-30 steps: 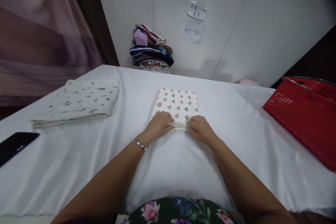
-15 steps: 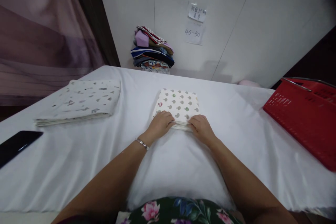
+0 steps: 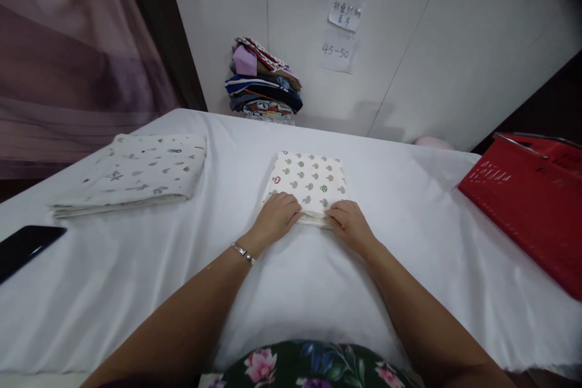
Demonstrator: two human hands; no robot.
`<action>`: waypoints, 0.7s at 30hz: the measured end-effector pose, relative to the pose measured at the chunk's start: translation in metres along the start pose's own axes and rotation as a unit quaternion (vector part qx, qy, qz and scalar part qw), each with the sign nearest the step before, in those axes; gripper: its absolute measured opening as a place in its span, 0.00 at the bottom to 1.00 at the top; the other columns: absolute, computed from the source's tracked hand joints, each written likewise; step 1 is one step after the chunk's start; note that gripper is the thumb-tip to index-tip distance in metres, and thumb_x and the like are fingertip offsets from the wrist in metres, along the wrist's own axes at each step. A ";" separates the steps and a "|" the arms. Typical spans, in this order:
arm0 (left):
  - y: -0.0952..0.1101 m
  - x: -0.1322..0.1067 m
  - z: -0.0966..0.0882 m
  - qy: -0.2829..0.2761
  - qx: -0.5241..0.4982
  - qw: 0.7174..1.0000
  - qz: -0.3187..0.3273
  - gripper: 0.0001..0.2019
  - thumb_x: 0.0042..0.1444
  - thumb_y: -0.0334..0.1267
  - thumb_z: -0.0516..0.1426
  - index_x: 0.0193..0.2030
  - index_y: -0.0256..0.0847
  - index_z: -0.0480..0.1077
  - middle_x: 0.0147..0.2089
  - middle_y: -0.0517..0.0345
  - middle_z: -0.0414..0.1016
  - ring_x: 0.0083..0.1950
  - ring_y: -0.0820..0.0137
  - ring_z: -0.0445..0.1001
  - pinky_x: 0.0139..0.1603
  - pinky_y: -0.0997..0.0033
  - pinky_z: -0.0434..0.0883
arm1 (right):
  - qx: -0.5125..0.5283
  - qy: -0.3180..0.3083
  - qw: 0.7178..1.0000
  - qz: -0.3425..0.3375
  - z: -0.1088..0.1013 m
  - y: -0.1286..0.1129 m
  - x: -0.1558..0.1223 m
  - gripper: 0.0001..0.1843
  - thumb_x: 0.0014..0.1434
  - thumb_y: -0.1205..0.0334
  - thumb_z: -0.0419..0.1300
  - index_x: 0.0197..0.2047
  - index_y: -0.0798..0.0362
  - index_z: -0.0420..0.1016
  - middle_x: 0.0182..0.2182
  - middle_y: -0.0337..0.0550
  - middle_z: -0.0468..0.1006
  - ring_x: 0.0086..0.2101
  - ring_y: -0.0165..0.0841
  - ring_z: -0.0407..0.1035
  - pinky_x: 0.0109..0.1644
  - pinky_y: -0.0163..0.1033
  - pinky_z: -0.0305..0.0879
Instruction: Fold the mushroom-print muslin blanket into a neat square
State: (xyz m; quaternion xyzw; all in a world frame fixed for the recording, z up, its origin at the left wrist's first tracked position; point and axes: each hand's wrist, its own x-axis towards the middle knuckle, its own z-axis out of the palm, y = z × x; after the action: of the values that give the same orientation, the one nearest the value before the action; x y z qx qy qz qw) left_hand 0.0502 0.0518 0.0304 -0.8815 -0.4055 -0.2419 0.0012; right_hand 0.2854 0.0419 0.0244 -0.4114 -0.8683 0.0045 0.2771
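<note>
In front of me a folded cloth, off-white with small grey, red and green mushroom prints, lies flat on the white-covered table. My left hand grips its near left corner, fingers on top and the thumb at the layered edge. On the near right corner, my right hand is closed the same way. Between the two hands the stacked layers of the near edge show. A larger folded cloth with grey plant prints rests at the left, apart from both hands.
A black phone-like slab lies at the left edge. On the right stands a red basket with metal handles. A stack of folded fabrics sits beyond the far edge, against a wall with paper signs.
My hands keep hold of the mushroom-print cloth's near corners with hardly any motion. The view has shifted slightly.
</note>
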 end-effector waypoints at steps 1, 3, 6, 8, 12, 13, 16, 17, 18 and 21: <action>0.000 0.000 0.000 0.002 -0.001 1.000 0.001 0.11 0.63 0.37 0.48 0.34 0.39 0.69 0.36 0.56 0.69 0.40 0.67 0.64 0.43 0.64 0.61 | 0.001 0.002 1.000 -0.001 0.000 0.000 0.000 0.09 0.61 0.65 0.53 0.38 0.54 0.76 0.35 0.46 0.74 0.37 0.35 0.66 0.46 0.43 0.57; 0.000 -0.001 0.001 -0.002 -0.004 1.000 0.005 0.11 0.63 0.37 0.48 0.34 0.39 0.69 0.36 0.55 0.69 0.40 0.67 0.64 0.43 0.64 0.61 | 0.002 0.003 1.000 -0.004 0.000 0.000 0.000 0.10 0.62 0.65 0.53 0.38 0.54 0.76 0.34 0.46 0.75 0.37 0.35 0.66 0.46 0.43 0.57; -0.001 -0.003 0.003 -0.012 -0.007 1.000 0.014 0.10 0.62 0.36 0.49 0.34 0.39 0.69 0.36 0.55 0.69 0.40 0.67 0.64 0.43 0.63 0.62 | 0.002 -0.012 1.000 -0.001 -0.002 -0.002 0.000 0.09 0.62 0.65 0.53 0.38 0.52 0.76 0.35 0.45 0.75 0.37 0.35 0.66 0.46 0.43 0.58; -0.002 -0.004 0.003 -0.017 -0.011 1.000 0.011 0.10 0.62 0.37 0.49 0.34 0.39 0.69 0.36 0.56 0.69 0.40 0.67 0.64 0.43 0.63 0.62 | -0.003 -0.028 1.000 0.002 -0.004 -0.004 0.000 0.09 0.61 0.67 0.54 0.39 0.52 0.76 0.36 0.45 0.75 0.38 0.35 0.66 0.47 0.43 0.58; -0.004 -0.006 0.001 -0.026 -0.034 0.999 0.007 0.09 0.61 0.39 0.51 0.36 0.40 0.69 0.37 0.57 0.69 0.40 0.67 0.64 0.43 0.63 0.62 | -0.016 -0.056 0.998 0.006 -0.009 -0.007 0.001 0.09 0.58 0.69 0.56 0.41 0.52 0.75 0.38 0.46 0.74 0.40 0.37 0.65 0.47 0.44 0.59; -0.004 -0.006 0.001 -0.028 -0.039 0.999 0.008 0.09 0.61 0.40 0.51 0.36 0.41 0.70 0.37 0.57 0.69 0.40 0.67 0.64 0.43 0.63 0.62 | -0.019 -0.060 0.998 0.008 -0.009 -0.007 0.001 0.09 0.58 0.69 0.56 0.41 0.52 0.75 0.38 0.45 0.74 0.40 0.37 0.65 0.47 0.44 0.59; -0.005 -0.006 0.000 -0.030 -0.038 0.999 0.010 0.08 0.60 0.41 0.53 0.37 0.41 0.70 0.38 0.57 0.69 0.41 0.67 0.64 0.42 0.63 0.62 | -0.020 -0.062 0.998 0.009 -0.009 -0.007 0.001 0.09 0.59 0.68 0.55 0.41 0.52 0.75 0.37 0.45 0.74 0.39 0.36 0.65 0.46 0.44 0.60; -0.006 -0.006 0.001 -0.029 -0.034 0.999 0.011 0.07 0.60 0.40 0.52 0.37 0.41 0.70 0.38 0.57 0.69 0.41 0.67 0.64 0.42 0.63 0.62 | -0.020 -0.058 0.998 0.006 -0.008 -0.007 0.001 0.09 0.59 0.68 0.55 0.41 0.52 0.75 0.37 0.45 0.74 0.39 0.36 0.65 0.45 0.44 0.60; -0.006 -0.006 0.001 -0.027 -0.029 0.999 0.011 0.07 0.60 0.38 0.52 0.36 0.41 0.70 0.38 0.56 0.69 0.41 0.67 0.64 0.43 0.63 0.62 | -0.019 -0.053 0.998 0.001 -0.007 -0.006 0.001 0.09 0.60 0.68 0.55 0.41 0.52 0.75 0.36 0.45 0.74 0.38 0.36 0.65 0.45 0.43 0.60; -0.005 -0.006 0.002 -0.017 -0.022 1.000 0.008 0.08 0.61 0.36 0.51 0.35 0.41 0.70 0.37 0.56 0.69 0.41 0.67 0.64 0.43 0.63 0.62 | -0.019 -0.035 0.999 -0.014 -0.006 -0.006 0.000 0.09 0.61 0.68 0.54 0.39 0.53 0.76 0.34 0.45 0.75 0.37 0.35 0.65 0.44 0.43 0.60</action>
State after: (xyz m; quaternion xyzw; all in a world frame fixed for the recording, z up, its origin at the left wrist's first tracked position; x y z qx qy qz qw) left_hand 0.0443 0.0518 0.0250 -0.8886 -0.3929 -0.2355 -0.0236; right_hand 0.2839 0.0372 0.0305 -0.4039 -0.8832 -0.0018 0.2386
